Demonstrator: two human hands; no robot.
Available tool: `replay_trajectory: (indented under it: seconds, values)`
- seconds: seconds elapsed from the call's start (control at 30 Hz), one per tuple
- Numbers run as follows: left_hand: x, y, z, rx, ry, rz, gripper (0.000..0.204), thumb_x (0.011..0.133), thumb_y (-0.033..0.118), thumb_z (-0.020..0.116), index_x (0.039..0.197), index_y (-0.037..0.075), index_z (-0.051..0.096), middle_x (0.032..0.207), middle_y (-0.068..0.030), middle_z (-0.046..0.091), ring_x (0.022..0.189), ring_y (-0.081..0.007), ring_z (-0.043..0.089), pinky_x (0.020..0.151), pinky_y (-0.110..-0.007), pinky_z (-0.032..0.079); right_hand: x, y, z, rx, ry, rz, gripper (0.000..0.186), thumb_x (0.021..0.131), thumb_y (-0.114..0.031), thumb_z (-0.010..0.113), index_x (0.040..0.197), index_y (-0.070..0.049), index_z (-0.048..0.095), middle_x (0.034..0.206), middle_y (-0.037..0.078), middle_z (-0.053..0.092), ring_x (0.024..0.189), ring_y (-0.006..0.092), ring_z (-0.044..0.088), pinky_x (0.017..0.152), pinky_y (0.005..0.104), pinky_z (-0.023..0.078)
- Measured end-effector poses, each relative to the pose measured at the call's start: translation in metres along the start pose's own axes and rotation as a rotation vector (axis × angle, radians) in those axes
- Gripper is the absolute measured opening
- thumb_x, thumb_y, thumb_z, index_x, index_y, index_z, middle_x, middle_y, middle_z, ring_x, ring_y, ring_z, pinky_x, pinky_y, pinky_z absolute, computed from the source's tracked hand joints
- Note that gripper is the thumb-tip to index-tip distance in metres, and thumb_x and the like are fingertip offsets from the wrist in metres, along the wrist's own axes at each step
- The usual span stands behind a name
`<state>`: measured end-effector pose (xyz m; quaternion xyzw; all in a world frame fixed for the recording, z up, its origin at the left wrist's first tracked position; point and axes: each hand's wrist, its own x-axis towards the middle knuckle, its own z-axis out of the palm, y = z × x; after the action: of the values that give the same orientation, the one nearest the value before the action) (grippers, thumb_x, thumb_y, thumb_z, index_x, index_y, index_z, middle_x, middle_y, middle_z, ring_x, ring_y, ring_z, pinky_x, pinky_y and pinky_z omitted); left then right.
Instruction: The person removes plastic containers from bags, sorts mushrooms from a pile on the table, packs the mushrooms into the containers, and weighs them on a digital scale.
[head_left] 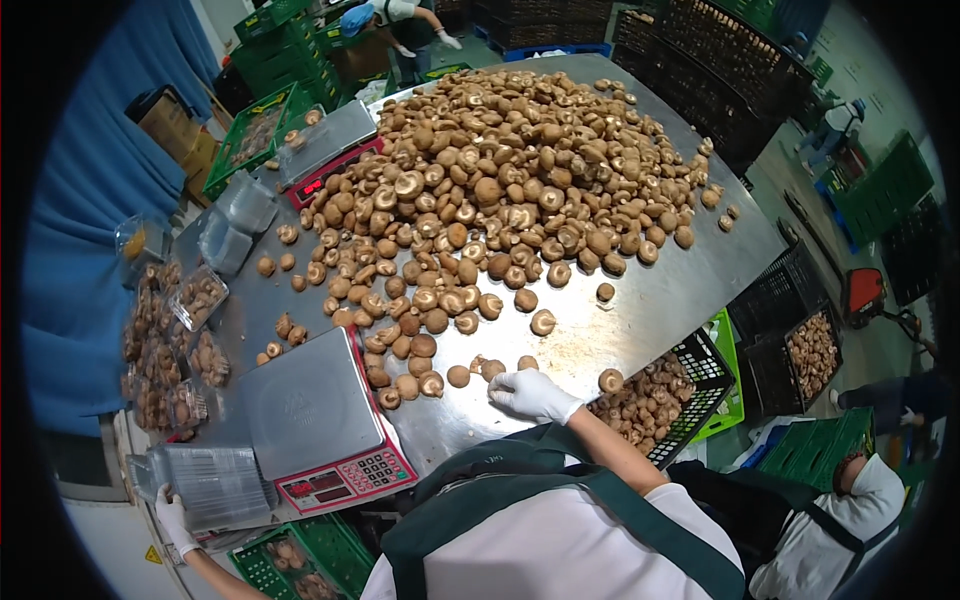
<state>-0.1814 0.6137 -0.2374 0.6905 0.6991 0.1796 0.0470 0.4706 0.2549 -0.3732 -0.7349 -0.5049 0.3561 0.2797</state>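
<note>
My left hand (173, 517), in a white glove, is at the left end of a stack of clear plastic trays (215, 487), its fingers closed on the edge. My right hand (535, 396), also gloved, lies low over the steel table with its fingers stretched to the left. Just beyond its fingertips sits a brown mushroom (492, 370), with another mushroom (458, 376) to the left. A large heap of mushrooms (520, 160) covers the far middle. Between my hands stands a red scale (310, 400) with a bare grey pan.
Filled clear packs (160, 350) pile up at the left edge, near more clear trays (240, 210). A second scale (335, 150) stands farther back. A black crate (705, 375) of mushrooms sits right of the table. A co-worker (830, 520) is close on my right.
</note>
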Motion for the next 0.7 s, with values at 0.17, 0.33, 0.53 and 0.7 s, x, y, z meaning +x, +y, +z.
replay_trajectory:
  seconds: [0.17,0.33,0.53,0.7]
  values:
    - [0.035,-0.080,0.003,0.076,0.024,-0.048,0.012,0.079,0.001,0.049,0.081,-0.003,0.060,0.071,-0.0084,0.059,0.066,-0.0193,0.055,0.064,-0.032,0.046,-0.009,0.011,-0.003,-0.018,-0.007,0.050,0.027,0.085,-0.034,0.053,0.095,-0.012,0.066,0.083,0.015,0.066,0.078,0.0326,0.063,0.074,0.0395,0.050]
    - [0.037,-0.059,0.008,-0.168,-0.094,-0.138,0.023,0.080,0.004,0.041,0.083,-0.003,0.063,0.070,-0.0090,0.059,0.068,-0.0177,0.052,0.061,-0.032,0.040,-0.024,0.027,-0.002,-0.013,-0.016,0.052,0.028,0.085,-0.035,0.053,0.096,-0.012,0.066,0.081,0.014,0.066,0.078,0.0330,0.063,0.072,0.0396,0.050]
    - [0.033,-0.035,-0.004,-0.093,-0.121,-0.043,0.025,0.082,0.011,0.046,0.094,-0.005,0.062,0.089,-0.0196,0.063,0.080,-0.0282,0.058,0.074,-0.034,0.044,-0.075,0.055,-0.022,-0.170,0.382,0.317,0.020,0.077,-0.022,0.057,0.090,-0.008,0.064,0.079,0.017,0.064,0.075,0.0321,0.063,0.071,0.0408,0.050]
    - [0.024,-0.063,-0.086,0.409,0.628,-0.073,0.034,0.093,0.023,0.042,0.107,-0.001,0.060,0.107,-0.0201,0.061,0.098,-0.0307,0.058,0.085,-0.034,0.045,-0.112,0.105,-0.042,-0.477,0.545,0.339,0.034,0.066,-0.017,0.073,0.095,-0.003,0.061,0.097,0.017,0.059,0.077,0.0343,0.060,0.069,0.0414,0.049]
